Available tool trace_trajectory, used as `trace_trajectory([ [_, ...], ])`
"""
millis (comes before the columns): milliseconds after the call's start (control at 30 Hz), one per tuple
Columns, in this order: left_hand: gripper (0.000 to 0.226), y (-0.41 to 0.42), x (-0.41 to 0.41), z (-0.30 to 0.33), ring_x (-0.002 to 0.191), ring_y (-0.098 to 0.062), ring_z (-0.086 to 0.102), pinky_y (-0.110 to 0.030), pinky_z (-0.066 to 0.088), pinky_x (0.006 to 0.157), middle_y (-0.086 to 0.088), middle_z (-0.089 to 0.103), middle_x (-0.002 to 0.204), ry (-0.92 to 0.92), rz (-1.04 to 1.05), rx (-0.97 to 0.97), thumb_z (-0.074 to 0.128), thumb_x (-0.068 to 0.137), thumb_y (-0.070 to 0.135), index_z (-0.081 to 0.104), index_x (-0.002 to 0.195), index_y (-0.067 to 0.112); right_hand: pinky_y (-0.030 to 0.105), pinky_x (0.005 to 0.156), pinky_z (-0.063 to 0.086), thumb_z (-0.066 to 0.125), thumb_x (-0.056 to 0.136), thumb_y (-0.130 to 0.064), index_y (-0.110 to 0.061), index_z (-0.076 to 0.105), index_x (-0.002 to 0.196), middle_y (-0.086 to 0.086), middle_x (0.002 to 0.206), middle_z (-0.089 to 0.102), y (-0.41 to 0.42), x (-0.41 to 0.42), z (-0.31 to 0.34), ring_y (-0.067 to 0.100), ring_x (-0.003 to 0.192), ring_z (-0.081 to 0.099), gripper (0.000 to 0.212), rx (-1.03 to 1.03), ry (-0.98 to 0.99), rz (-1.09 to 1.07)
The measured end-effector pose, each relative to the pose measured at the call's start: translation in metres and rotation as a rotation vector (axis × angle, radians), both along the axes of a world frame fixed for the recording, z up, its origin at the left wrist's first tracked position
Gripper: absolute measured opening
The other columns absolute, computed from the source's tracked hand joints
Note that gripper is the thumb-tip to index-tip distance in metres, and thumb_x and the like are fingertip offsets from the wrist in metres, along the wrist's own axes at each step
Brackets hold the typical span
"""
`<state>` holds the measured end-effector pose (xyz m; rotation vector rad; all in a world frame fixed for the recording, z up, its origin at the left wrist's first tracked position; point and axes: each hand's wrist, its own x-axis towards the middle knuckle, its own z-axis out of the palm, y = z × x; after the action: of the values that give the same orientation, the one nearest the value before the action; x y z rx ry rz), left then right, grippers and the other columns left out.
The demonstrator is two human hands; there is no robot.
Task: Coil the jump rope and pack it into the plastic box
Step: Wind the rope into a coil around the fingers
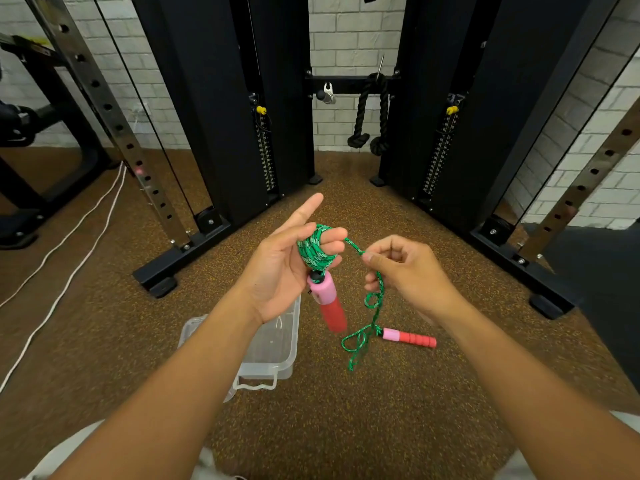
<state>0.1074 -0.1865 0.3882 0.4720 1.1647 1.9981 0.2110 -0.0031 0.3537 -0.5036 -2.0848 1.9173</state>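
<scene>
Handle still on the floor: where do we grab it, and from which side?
Take the floor handle around its red ribbed foam section, the thickest and longest part, coming straight down from above. It lies flat, roughly left to right, so the grip should span its width. Avoid the pink end, where the green rope attaches and loops beside it.

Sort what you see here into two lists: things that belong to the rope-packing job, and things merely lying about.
Job:
green rope, wound on the left hand
right hand, pinching the rope
hanging handle
floor handle
plastic box

Lying about:
white cord
black rope attachment
</scene>
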Motion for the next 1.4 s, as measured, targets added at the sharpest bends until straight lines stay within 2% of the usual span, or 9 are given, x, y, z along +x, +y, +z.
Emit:
trace_trajectory([
  [200, 0.055, 0.0, -0.002, 0.003, 0.096, -0.012, 0.076, -0.051, 0.037, 0.118, -0.009, 0.077, 0.119, 0.098, 0.143, -0.07, 0.043, 0.105, 0.017, 0.036, 0.157, 0.035, 0.03, 0.056, 0.049, 0.044, 0.109, -0.023, -0.016, 0.061, 0.084, -0.003, 0.072, 0.054, -0.016, -0.002, -0.002, 0.013, 0.064, 0.052, 0.031, 0.326, -0.134, 0.145],
  [367, 0.06, 0.001, -0.003, -0.003, 0.119, -0.016, 0.07, -0.037, 0.04, 0.086, -0.007, 0.073, 0.129, 0.119, 0.17, -0.117, 0.039, 0.108, 0.015, 0.023, 0.16, 0.04, 0.041, 0.055, 0.043, 0.042, 0.109, -0.031, -0.024, 0.06, 0.076, -0.009, 0.058, 0.047, -0.022, 0.002, 0.004, 0.012, 0.055, 0.047, 0.037, 0.534, -0.045, 0.188],
  [633, 0.069, 0.01, 0.006, -0.012, 0.122, -0.009, 0.066, -0.032, 0.05, 0.104, 0.005, 0.068, 0.137, 0.49, 0.043, -0.376, 0.042, 0.11, 0.016, 0.01, 0.159, 0.052, 0.036, 0.056, 0.042, 0.061, 0.097, -0.038, -0.025, 0.068, 0.08, -0.002, 0.058, 0.057, -0.025, 0.006, 0.017, 0.01, 0.05, 0.042, 0.023, 0.787, 0.048, 0.24],
  [767, 0.057, 0.013, 0.01, -0.016, 0.088, 0.002, 0.052, -0.026, 0.038, 0.08, 0.026, 0.059, 0.126, 0.692, -0.019, -0.563, 0.034, 0.109, 0.047, 0.001, 0.15, 0.069, 0.036, 0.065, 0.054, 0.067, 0.091, -0.027, -0.024, 0.065, 0.074, -0.013, 0.05, 0.052, -0.018, 0.009, 0.027, 0.012, 0.052, 0.058, 0.017, 0.849, 0.03, 0.257],
  [833, 0.054, 0.013, 0.013, -0.016, 0.103, 0.002, 0.055, -0.028, 0.033, 0.087, 0.021, 0.053, 0.138, 0.742, -0.065, -0.607, 0.021, 0.098, 0.075, -0.002, 0.146, 0.073, 0.024, 0.064, 0.044, 0.066, 0.091, -0.016, -0.024, 0.069, 0.083, -0.015, 0.067, 0.059, -0.016, 0.008, 0.031, 0.003, 0.061, 0.056, 0.011, 0.894, 0.047, 0.219],
  [933, 0.074, 0.013, 0.016, -0.017, 0.111, -0.028, 0.073, -0.044, 0.041, 0.111, -0.003, 0.078, 0.116, 0.614, -0.144, -0.553, 0.017, 0.085, 0.088, 0.003, 0.153, 0.064, 0.016, 0.071, 0.039, 0.063, 0.093, -0.011, -0.025, 0.071, 0.098, -0.015, 0.089, 0.06, -0.012, 0.008, 0.036, 0.0, 0.08, 0.056, 0.017, 0.899, 0.08, 0.103],
  [1100, 0.076, 0.01, 0.016, -0.014, 0.085, -0.023, 0.075, -0.035, 0.053, 0.085, -0.015, 0.08, 0.104, 0.454, -0.257, -0.457, 0.04, 0.097, 0.066, 0.004, 0.161, 0.046, 0.027, 0.075, 0.053, 0.071, 0.092, -0.014, -0.031, 0.076, 0.102, -0.012, 0.098, 0.073, 0.005, 0.011, 0.038, -0.003, 0.074, 0.066, 0.02, 0.691, 0.082, 0.047],
  [1233, 0.088, 0.009, 0.02, -0.007, 0.07, -0.017, 0.07, -0.023, 0.055, 0.071, -0.014, 0.079, 0.093, 0.353, -0.288, -0.353, 0.06, 0.1, 0.015, 0.003, 0.163, 0.039, 0.033, 0.054, 0.057, 0.071, 0.093, -0.021, -0.034, 0.078, 0.095, -0.002, 0.08, 0.077, 0.014, 0.011, 0.039, 0.013, 0.048, 0.064, 0.015, 0.522, 0.055, 0.07],
  [1400, 0.094, 0.009, 0.016, -0.005, 0.065, -0.014, 0.067, -0.025, 0.056, 0.073, -0.009, 0.075, 0.082, 0.184, -0.192, -0.225, 0.062, 0.09, 0.019, 0.006, 0.164, 0.032, 0.022, 0.047, 0.032, 0.07, 0.094, -0.036, -0.033, 0.081, 0.097, -0.01, 0.051, 0.055, 0.023, 0.011, 0.029, 0.003, 0.044, 0.038, 0.011, 0.577, -0.029, 0.148],
])
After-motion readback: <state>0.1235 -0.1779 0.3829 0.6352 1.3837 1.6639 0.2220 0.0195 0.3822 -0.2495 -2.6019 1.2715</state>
